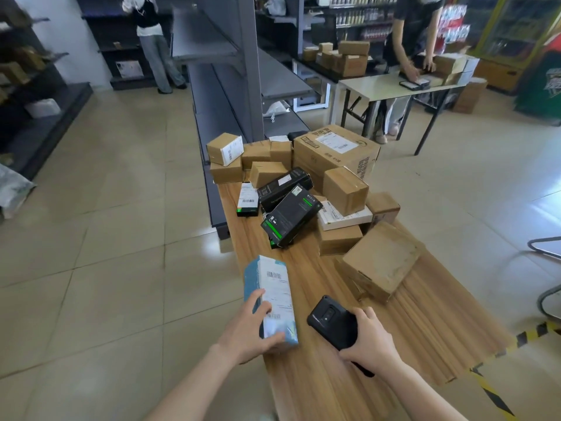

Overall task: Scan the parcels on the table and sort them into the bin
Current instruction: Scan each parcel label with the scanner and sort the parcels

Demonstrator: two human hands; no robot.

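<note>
Parcel: tall box, pale blue and white.

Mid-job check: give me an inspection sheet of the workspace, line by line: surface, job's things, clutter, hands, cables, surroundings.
Surface: wooden table, bare near the hands, parcels piled at its far end.
Job's things: blue-and-white parcel, label up, at the table's left edge; handheld scanner beside it; brown cardboard boxes and black boxes in the pile; bin not in view.
Clutter: nothing seen beyond the parcels.
Hands: left hand grips the blue-and-white parcel; right hand grips the handheld scanner.
Cables: nothing seen.
Surroundings: grey shelving behind the table; a person at a second table with boxes; another person by far shelves; yellow-black floor tape at right.
</note>
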